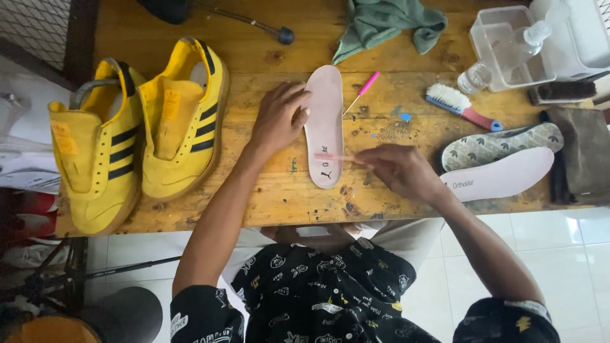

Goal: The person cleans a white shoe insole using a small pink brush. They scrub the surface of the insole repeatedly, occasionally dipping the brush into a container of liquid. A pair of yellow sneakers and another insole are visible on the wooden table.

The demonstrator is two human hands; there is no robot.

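A pale pink insole [325, 114] lies lengthwise on the wooden table [267, 57] in front of me. My left hand [279, 117] rests flat on the insole's left edge and pins it down. My right hand [397, 170] grips a thin pink-handled brush [340, 157] that is blurred and lies across the insole's heel end. A second pink-handled tool [363, 90] lies on the table just right of the insole.
Two yellow shoes with black stripes [136, 133] stand at the left. At the right lie two more insoles [499, 162], a white-bristled brush [460, 107], a dark cloth [581, 155] and a clear plastic tray with bottles [508, 47]. A green rag [387, 22] is at the back.
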